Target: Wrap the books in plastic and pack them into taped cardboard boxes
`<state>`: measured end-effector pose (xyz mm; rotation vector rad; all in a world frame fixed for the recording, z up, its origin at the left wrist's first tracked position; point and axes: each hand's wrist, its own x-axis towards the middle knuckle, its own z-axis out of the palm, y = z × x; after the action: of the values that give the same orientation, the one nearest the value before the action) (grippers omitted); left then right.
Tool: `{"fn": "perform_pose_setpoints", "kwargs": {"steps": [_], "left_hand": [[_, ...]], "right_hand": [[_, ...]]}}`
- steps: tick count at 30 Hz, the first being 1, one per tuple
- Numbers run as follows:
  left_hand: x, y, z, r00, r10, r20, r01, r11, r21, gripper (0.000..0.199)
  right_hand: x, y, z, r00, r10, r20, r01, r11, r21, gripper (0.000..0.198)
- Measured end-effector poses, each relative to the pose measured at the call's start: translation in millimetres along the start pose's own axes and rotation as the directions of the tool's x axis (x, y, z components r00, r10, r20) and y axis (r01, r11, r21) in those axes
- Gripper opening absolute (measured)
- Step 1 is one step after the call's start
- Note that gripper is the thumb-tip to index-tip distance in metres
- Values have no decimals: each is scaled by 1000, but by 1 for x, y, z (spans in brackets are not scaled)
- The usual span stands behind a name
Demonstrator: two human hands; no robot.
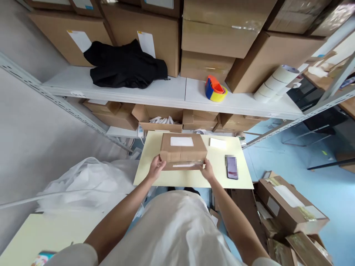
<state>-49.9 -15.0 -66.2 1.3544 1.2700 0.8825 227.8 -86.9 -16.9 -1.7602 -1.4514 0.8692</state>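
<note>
A brown cardboard box point(183, 151) with a white label on top and a white strip along its near side is between my two hands, over a pale yellow table. My left hand point(156, 167) grips its near left corner, thumb on the near face. At the near right corner, my right hand point(207, 170) closes on the lower edge, its fingers partly hidden by the box. To the right of the box lie a phone point(232, 167) and a white slip of paper point(217, 143). Whether the box's underside touches the tabletop cannot be made out.
A metal shelf point(166, 95) behind the table bears large cartons, a black garment point(126, 66), coloured tape rolls point(215, 90) and stacked white rolls point(277, 83). White plastic wrap point(88, 184) bulges at the left. Taped cartons point(291, 203) pile up on the floor at right.
</note>
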Motion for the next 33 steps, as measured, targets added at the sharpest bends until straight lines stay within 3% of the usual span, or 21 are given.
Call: {"fn": "perform_pose_setpoints", "kwargs": {"steps": [3, 6, 11, 18, 23, 27, 30, 33], "left_hand": [[13, 14, 0, 991, 92, -99, -73, 982, 176, 39], [25, 18, 3, 990, 68, -126, -35, 969, 245, 41], [36, 14, 7, 987, -63, -148, 104, 951, 292, 40], [53, 8, 3, 994, -91, -57, 106, 925, 364, 40], [58, 11, 6, 987, -130, -91, 157, 889, 431, 50], [55, 35, 16, 981, 106, -163, 15, 794, 607, 66], [54, 55, 33, 960, 280, -22, -189, 701, 687, 64], [57, 69, 60, 939, 319, 132, -315, 637, 704, 55]], "right_hand": [[-2, 13, 4, 978, 133, -162, -134, 991, 0, 49], [-2, 19, 5, 948, 188, -256, -195, 981, -1, 50], [-1, 26, 20, 919, 281, -276, -289, 957, 14, 58], [15, 30, 25, 888, 351, -297, -366, 931, 4, 66], [28, 32, 17, 869, 440, -228, -469, 879, -91, 62], [32, 33, 11, 859, 494, -135, -506, 859, -80, 58], [29, 32, 7, 865, 498, -63, -502, 855, -132, 57], [24, 39, 1, 894, 447, -14, -444, 882, -160, 55]]}}
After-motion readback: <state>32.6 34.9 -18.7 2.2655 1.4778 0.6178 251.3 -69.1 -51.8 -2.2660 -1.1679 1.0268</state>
